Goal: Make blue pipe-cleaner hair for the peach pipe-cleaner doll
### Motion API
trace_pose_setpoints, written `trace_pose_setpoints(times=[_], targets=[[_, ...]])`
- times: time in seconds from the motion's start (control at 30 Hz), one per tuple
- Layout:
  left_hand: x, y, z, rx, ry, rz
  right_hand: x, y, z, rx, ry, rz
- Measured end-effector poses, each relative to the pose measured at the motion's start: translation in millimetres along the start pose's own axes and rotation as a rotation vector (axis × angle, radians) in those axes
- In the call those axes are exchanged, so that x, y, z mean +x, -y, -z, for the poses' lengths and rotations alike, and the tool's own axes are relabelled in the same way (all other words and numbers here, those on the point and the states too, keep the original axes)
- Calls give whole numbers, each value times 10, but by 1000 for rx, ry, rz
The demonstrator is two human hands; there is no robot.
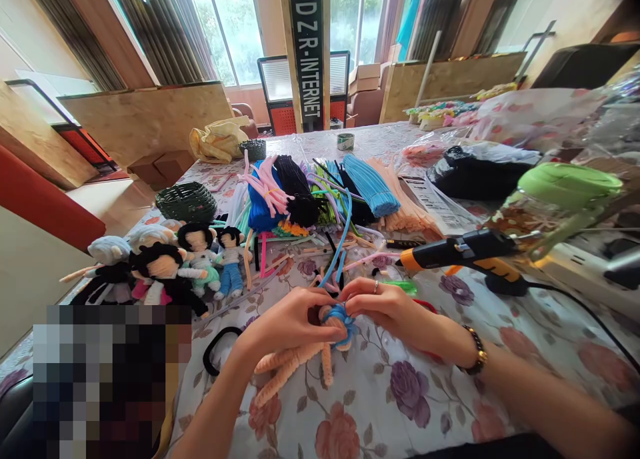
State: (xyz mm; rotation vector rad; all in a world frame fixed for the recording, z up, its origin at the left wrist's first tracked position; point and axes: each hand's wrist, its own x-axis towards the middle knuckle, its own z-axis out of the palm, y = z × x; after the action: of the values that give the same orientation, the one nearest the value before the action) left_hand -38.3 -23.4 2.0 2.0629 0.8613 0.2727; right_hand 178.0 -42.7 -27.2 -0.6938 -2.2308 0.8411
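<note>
A peach pipe-cleaner doll (295,364) lies tilted just above or on the flowered tablecloth, its limbs pointing left and down. My left hand (287,322) is closed around its upper part. Blue pipe cleaner (346,342) is wrapped about that same part. With thumb and fingers pinched, my right hand (393,306) grips the blue pipe cleaner at the doll's right side; the fingertips partly hide it. From between my hands a long blue strand (345,236) curves up and away.
Finished dolls (163,266) sit at left beside a dark green basket (186,202). Bundles of coloured pipe cleaners (370,186) lie ahead. A glue gun (465,251) stands at right, near a green-lidded jar (565,186). A black band (220,349) lies near my left wrist.
</note>
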Motion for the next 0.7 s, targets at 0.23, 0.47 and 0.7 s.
trace_pose_setpoints(times=[0.23, 0.47, 0.7], targets=[[-3, 7, -5, 15, -5, 4, 23, -25, 27, -10, -30, 21], [3, -16, -22, 1, -4, -15, 23, 6, 22, -31, -12, 21], [-4, -24, -20, -11, -8, -2, -1, 11, -4, -35, -34, 31]])
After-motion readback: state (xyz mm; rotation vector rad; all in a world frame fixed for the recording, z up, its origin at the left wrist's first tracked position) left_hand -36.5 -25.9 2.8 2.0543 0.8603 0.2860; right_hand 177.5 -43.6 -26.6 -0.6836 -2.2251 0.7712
